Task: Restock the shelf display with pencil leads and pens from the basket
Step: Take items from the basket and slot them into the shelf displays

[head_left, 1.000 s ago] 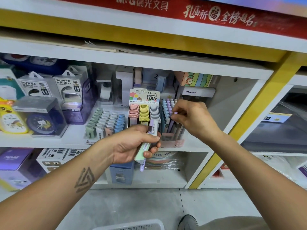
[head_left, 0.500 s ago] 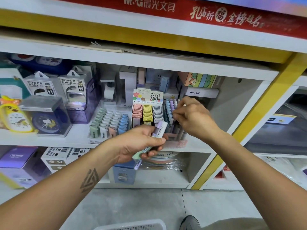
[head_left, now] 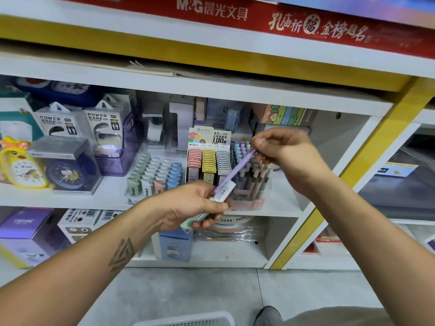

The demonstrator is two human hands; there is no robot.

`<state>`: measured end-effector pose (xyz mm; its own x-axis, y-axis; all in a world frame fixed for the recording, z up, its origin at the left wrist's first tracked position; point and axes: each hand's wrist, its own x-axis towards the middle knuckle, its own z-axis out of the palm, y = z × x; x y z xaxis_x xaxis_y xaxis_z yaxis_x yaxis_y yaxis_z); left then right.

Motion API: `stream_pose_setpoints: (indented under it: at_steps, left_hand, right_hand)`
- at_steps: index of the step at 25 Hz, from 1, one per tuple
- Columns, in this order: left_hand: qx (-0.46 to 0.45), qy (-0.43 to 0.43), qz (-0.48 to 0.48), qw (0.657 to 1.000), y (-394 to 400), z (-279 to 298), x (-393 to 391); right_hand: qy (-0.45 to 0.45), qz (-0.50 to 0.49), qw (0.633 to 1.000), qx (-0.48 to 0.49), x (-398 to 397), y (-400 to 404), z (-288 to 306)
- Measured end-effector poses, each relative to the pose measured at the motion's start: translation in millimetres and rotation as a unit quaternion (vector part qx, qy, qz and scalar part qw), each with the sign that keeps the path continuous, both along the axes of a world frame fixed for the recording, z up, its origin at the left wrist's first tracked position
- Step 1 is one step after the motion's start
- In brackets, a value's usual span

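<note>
A: Start wide, what's there?

B: The shelf [head_left: 70,198] runs across the middle of the frame. At its centre the lead display [head_left: 209,161] stands with pink, yellow and grey cases, and just right of it the clear pen holder [head_left: 253,182] is packed with upright pens. The white basket [head_left: 188,320] shows only its rim at the bottom edge.

A: And the hands?

B: The left hand [head_left: 188,205], centre frame, is curled round a small bundle of pens [head_left: 211,208]. The right hand [head_left: 289,156], above and right of it, pinches the top of a lilac pen [head_left: 235,171], which slants down into the bundle.

A: How will that pen handle?

B: Light and stiff, I'd judge (smooth plastic, so a bit slippery). Pinching near the cap looks sensible, leaving the tip free to drop between the standing pens
</note>
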<state>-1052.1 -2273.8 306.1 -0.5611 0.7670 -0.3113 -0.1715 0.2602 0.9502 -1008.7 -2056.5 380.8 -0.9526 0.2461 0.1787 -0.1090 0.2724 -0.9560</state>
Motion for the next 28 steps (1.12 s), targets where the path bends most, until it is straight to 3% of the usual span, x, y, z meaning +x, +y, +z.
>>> stream_pose_setpoints:
  at_steps: [2, 4, 10, 18, 23, 25, 27, 28]
  left_hand:
    - [-0.019, -0.012, 0.043, 0.999, 0.0, -1.8, -3.2]
    - [-0.012, -0.029, 0.088, 0.996, 1.5, -2.9, -6.2]
    - [0.045, -0.060, 0.116, 0.990, 8.0, -2.8, -6.5]
    - [0.088, -0.097, 0.129, 0.983, 6.7, -1.1, -7.8]
    - [0.090, -0.077, 0.167, 0.979, -2.4, 2.4, -11.1]
    - [0.117, -0.072, 0.204, 0.969, -4.8, 3.1, -14.7]
    - [0.138, -0.062, 0.240, 0.959, -11.7, 5.0, -19.5]
    - [0.146, -0.056, 0.254, 0.955, -16.1, 6.2, -22.1]
  right_hand:
    - [0.056, -0.062, 0.996, 0.005, 1.4, 15.2, 4.7]
    - [0.085, -0.079, 0.989, 0.089, 4.0, 18.4, 3.2]
    - [0.070, -0.018, 0.929, 0.362, 4.4, 2.5, -19.2]
    - [0.024, 0.033, 0.912, 0.409, -0.6, 1.8, -38.9]
    - [0.042, -0.006, 0.845, 0.534, -5.3, -3.8, -30.9]
    - [0.058, -0.004, 0.884, 0.463, -5.8, -20.6, -25.1]
    - [-0.025, 0.068, 0.969, 0.237, -9.0, -43.3, -22.7]
    - [-0.084, 0.113, 0.983, 0.119, -11.0, -54.5, -22.6]
